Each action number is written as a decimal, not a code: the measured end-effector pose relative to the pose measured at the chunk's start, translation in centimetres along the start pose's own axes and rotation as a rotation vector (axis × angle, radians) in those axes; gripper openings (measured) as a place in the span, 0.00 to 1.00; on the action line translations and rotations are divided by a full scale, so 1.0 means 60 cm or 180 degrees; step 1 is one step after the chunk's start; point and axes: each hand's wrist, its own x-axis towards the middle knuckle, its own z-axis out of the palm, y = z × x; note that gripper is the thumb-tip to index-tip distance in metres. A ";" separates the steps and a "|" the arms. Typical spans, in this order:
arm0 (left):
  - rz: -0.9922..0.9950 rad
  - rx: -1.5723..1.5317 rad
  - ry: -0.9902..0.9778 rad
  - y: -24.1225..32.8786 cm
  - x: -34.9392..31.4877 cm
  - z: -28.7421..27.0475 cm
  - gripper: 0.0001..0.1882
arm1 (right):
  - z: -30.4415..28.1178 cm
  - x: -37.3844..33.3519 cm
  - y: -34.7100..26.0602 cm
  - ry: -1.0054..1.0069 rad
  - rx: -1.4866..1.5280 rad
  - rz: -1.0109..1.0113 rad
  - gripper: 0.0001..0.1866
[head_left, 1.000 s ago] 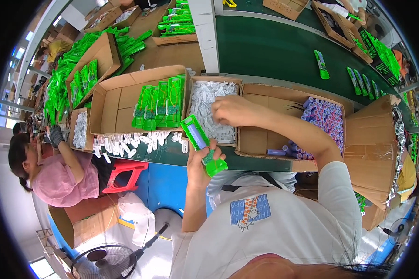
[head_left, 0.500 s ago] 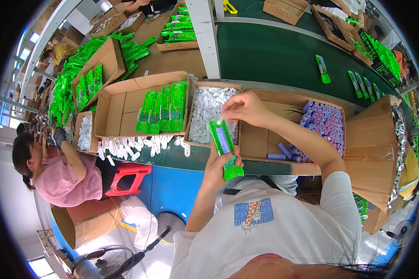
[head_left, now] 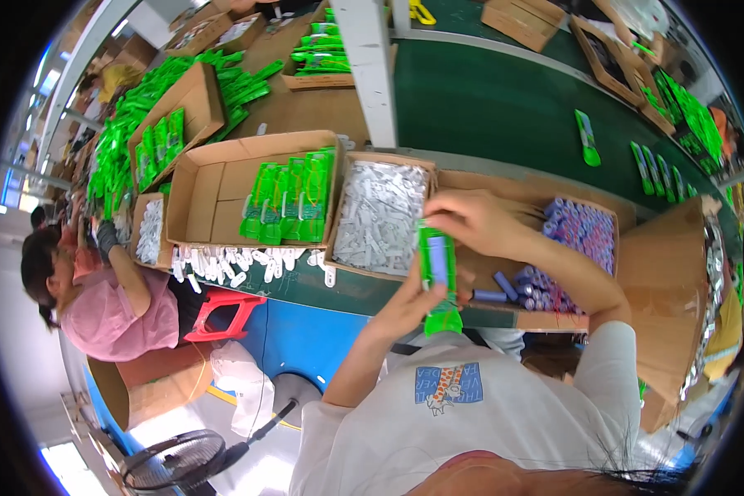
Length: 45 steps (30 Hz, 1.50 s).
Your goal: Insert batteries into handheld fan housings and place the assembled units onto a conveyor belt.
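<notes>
Green blister pack (head_left: 436, 269) gripped by both hands.

At the frame's centre we hold a blister pack (head_left: 436, 269) upright between our left hand (head_left: 405, 307) below and right hand (head_left: 465, 221) above, just in front of a box of small white parts (head_left: 378, 217). Left of that box sits a carton with packed cards (head_left: 289, 197); right of it lies a box of cylindrical cells (head_left: 583, 240). Behind them, across the upper frame, runs a conveyor belt (head_left: 488, 107), and a seated person (head_left: 99, 289) is at the left edge.
</notes>
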 end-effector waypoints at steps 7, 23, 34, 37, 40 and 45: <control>0.1099 0.5025 0.2782 0.163 0.043 -0.198 0.17 | -0.423 0.027 0.403 0.2344 -0.2774 0.0380 0.09; -0.0126 -0.0790 0.1137 0.064 0.034 -0.038 0.26 | 0.010 -0.009 0.013 -0.0087 -0.0741 -0.2741 0.13; 0.0778 0.1345 0.1158 0.013 -0.009 0.031 0.27 | 0.045 -0.052 -0.080 0.0361 0.0331 0.0307 0.06; 0.0764 0.0800 0.1267 -0.008 -0.007 0.009 0.24 | 0.071 -0.071 -0.077 0.0886 0.0373 -0.0085 0.06; 0.0441 0.0453 0.1351 -0.014 0.001 0.000 0.20 | 0.108 -0.094 -0.070 0.1282 -0.1037 -0.0906 0.09; 0.0292 0.0024 0.0953 -0.013 -0.008 0.005 0.20 | -0.022 -0.145 0.045 -0.1037 -0.2413 0.0782 0.17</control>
